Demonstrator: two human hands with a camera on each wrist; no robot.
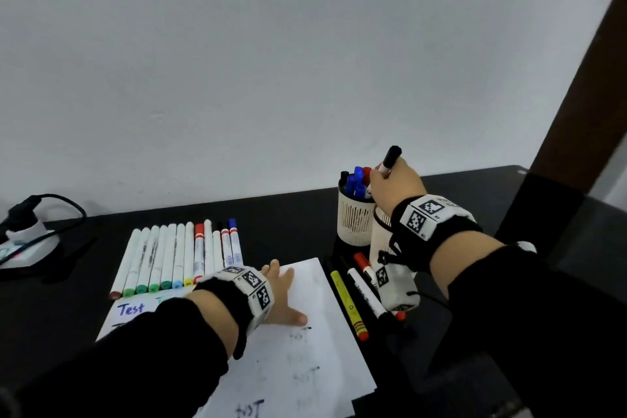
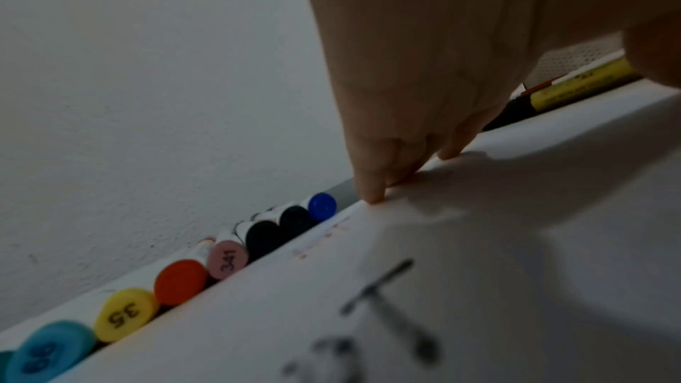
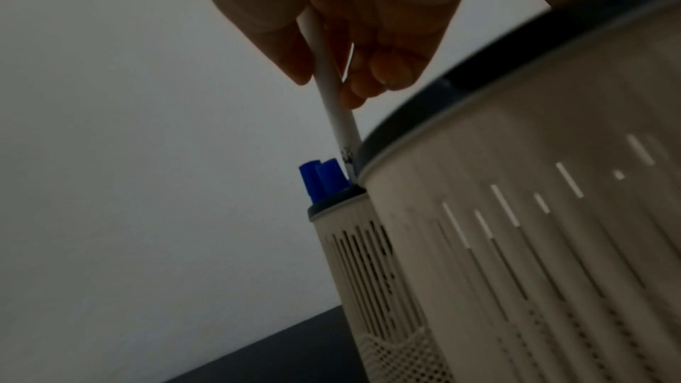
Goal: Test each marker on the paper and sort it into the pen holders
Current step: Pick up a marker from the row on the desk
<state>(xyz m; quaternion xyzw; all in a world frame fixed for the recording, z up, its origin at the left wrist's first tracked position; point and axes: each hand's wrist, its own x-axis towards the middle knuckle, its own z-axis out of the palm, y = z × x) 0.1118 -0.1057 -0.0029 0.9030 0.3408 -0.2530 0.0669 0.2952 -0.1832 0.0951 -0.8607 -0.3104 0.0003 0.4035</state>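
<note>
Marker in grip: black-capped marker (image 1: 390,159) with a white barrel, held nearly upright by our right hand (image 1: 395,185); its lower end goes down into the far pen holder (image 1: 354,219).
Right grip: our fingers (image 3: 390,69) and thumb pinch the barrel, clenched round it.
Far pen holder: slotted, cream, standing on the black counter (image 1: 295,214); blue caps (image 3: 320,179) and a red one stick up from it.
Near pen holder: second holder (image 3: 534,243) just beside the first, closer to us; we cannot tell what is in it.
Left grip: our left hand (image 1: 281,295) lies flat and released, fingertips (image 2: 372,194) pressing the paper (image 1: 305,366) near its far edge.
Paper: white sheet with "Test" written on it several times.
Row of markers: a line of markers (image 1: 179,254) lying side by side left of the sheet.
Loose markers: a yellow marker (image 1: 349,305) and two others lie between the paper and the holders.
</note>
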